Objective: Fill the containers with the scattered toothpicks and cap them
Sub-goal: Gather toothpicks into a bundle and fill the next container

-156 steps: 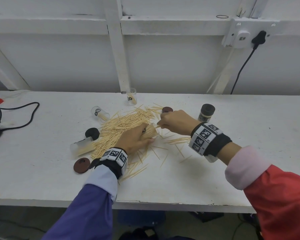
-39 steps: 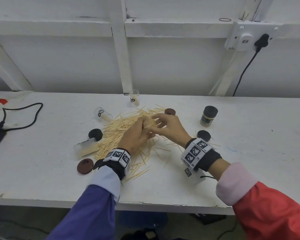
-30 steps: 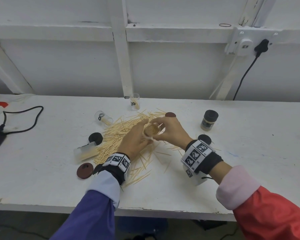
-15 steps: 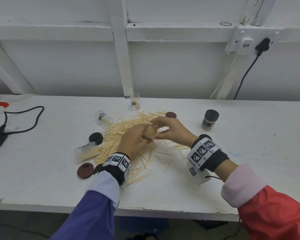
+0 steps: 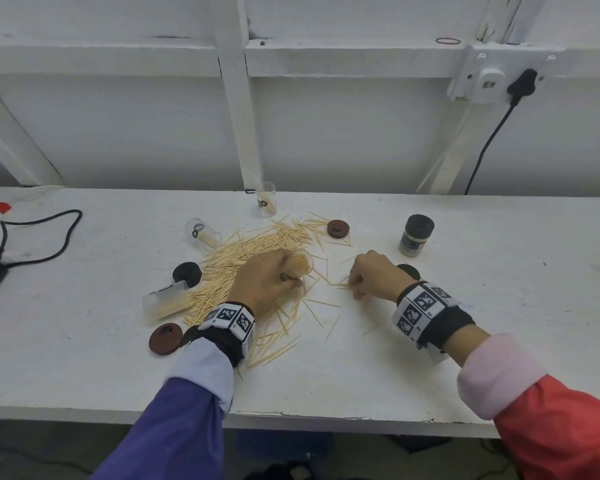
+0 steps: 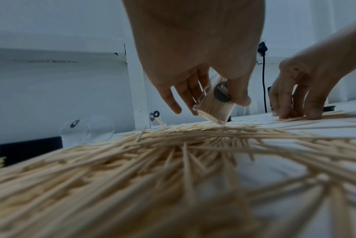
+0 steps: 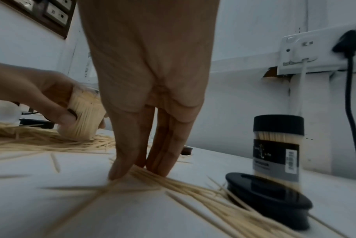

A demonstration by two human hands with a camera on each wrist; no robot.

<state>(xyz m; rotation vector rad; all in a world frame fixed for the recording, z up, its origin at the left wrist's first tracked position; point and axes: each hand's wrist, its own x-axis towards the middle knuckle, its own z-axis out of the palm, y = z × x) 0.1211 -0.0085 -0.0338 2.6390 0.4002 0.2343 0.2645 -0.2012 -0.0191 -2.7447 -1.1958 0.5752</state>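
My left hand (image 5: 264, 278) grips a clear container (image 5: 300, 266) packed with toothpicks, tilted just above the big toothpick pile (image 5: 250, 254). The left wrist view shows this container (image 6: 213, 103) held between thumb and fingers, its base near the pile. My right hand (image 5: 371, 275) is down on the table to the right. Its thumb and fingertips (image 7: 162, 161) pinch a small bunch of loose toothpicks (image 7: 183, 185) that lies on the surface. A black cap (image 7: 268, 202) lies right beside that bunch.
A filled, black-capped container (image 5: 415, 235) stands at the right. An upright clear container (image 5: 266, 199), a lying one (image 5: 201, 230) and a part-filled lying one (image 5: 165, 301) ring the pile. Brown caps (image 5: 337, 227) (image 5: 166, 334) and a black cap (image 5: 187, 273) lie nearby. A black cable (image 5: 39, 237) is at the far left.
My right hand has left the mouth of the held container and moved right and down onto loose toothpicks on the table. The left hand keeps holding the container over the pile.
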